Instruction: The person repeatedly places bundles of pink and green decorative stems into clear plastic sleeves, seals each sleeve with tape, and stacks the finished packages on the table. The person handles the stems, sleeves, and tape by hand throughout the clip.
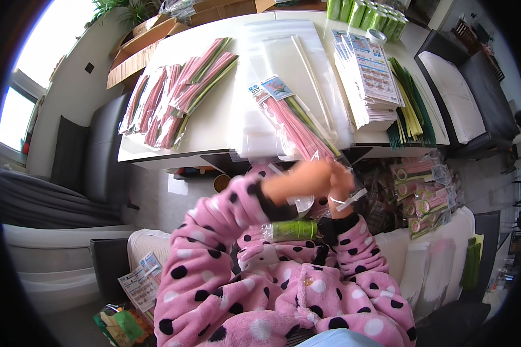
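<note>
My left hand (299, 180) is blurred and crosses to the lower end of a clear plastic bag of pink and green pipe-cleaner stems (297, 128), over the table's front edge. Close against it, my right hand (341, 178) is at the same end of the bag; a white strip (351, 199) lies by its wrist. The fingers are too blurred and overlapped to show their grip. An illustrated card (277, 86) shows at the bag's upper end. Beneath the bag lie large clear plastic sleeves (269, 52). A wrapped green roll (294, 230) rests on my lap.
Filled bags (156, 99) lie at the table's left. Stacked printed sheets (375, 78), a tape roll (376, 37), green rolls (358, 15) and loose green and yellow stems (410, 108) are at its right. More packed bags (425, 195) are piled at the lower right, beside the seat.
</note>
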`<state>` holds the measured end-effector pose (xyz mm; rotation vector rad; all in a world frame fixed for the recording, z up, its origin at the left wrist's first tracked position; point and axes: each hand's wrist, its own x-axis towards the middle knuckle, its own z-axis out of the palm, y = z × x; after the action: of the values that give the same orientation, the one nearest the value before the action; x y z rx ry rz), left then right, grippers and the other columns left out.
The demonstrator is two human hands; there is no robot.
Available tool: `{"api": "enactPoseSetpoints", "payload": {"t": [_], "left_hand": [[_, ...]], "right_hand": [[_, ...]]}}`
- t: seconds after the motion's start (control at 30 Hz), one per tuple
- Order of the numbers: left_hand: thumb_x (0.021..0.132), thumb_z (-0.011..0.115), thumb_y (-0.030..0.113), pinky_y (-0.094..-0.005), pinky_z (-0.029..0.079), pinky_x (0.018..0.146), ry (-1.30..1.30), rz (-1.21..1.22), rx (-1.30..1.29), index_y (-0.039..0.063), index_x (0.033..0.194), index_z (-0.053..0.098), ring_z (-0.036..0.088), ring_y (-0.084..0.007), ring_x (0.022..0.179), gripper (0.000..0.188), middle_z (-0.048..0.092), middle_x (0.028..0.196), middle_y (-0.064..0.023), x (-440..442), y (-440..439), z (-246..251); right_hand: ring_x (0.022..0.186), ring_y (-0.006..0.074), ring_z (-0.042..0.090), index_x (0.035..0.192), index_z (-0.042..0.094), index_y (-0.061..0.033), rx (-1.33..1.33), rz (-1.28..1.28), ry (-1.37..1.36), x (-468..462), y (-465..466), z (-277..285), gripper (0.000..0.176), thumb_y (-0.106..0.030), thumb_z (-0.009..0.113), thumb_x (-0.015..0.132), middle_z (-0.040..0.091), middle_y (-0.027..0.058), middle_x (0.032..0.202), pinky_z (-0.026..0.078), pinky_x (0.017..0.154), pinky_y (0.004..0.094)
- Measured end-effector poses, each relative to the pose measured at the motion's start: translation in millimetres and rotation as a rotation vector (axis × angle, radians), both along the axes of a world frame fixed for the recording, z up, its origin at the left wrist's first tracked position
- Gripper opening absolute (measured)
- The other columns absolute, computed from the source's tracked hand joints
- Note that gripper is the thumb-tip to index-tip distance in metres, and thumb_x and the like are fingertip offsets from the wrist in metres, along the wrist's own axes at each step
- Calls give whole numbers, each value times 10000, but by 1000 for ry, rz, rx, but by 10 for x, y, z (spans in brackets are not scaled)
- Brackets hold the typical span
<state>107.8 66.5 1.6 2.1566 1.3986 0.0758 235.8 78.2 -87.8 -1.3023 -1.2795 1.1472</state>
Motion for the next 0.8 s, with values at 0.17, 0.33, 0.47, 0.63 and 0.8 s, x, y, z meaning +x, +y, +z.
{"api": "enactPoseSetpoints", "payload": {"t": [0.17, 0.33, 0.47, 0.63, 0.8], "left_hand": [[840, 598, 137, -363, 511, 749, -16, 648, 817, 81, 1027, 686, 658, -280, 800, 214, 683, 950, -126, -1826, 1333, -190], [731, 717, 236, -331, 510, 755, -138, 568, 298, 70, 1021, 694, 647, -231, 789, 335, 684, 874, -143, -2513, 1913, -560], [843, 571, 116, -277, 497, 725, -386, 593, 104, 67, 1007, 689, 606, -142, 839, 208, 664, 975, -40, -2458, 1866, -359], [745, 630, 64, -259, 475, 638, -551, 854, 109, 37, 909, 714, 582, -130, 710, 187, 649, 787, -36, -2297, 2121, -289], [719, 657, 63, -245, 490, 606, -472, 906, 256, 44, 900, 718, 603, -115, 652, 192, 664, 758, -38, -2357, 2537, -664]], "right_hand": [[455, 51, 463, 895, 696, 0, -305, -119, 175, -44, 3, -11, 282, -273, 692, 825, 604, -15, 617, 343, 414, 218], [567, 54, 532, 894, 691, -3, -339, -62, 232, -12, -119, 69, 242, -240, 679, 846, 622, -10, 696, 389, 497, 196], [566, 49, 495, 801, 680, 6, -275, -49, 114, -44, -120, 147, 222, -205, 650, 866, 592, -28, 669, 376, 512, 199], [626, 45, 506, 799, 675, 7, -292, -14, 276, -125, -149, 181, 210, -183, 634, 876, 605, -14, 710, 388, 572, 191], [643, 49, 483, 805, 671, 11, -256, -98, 270, -57, -150, 181, 206, -178, 634, 878, 589, -22, 729, 374, 587, 194]]}}
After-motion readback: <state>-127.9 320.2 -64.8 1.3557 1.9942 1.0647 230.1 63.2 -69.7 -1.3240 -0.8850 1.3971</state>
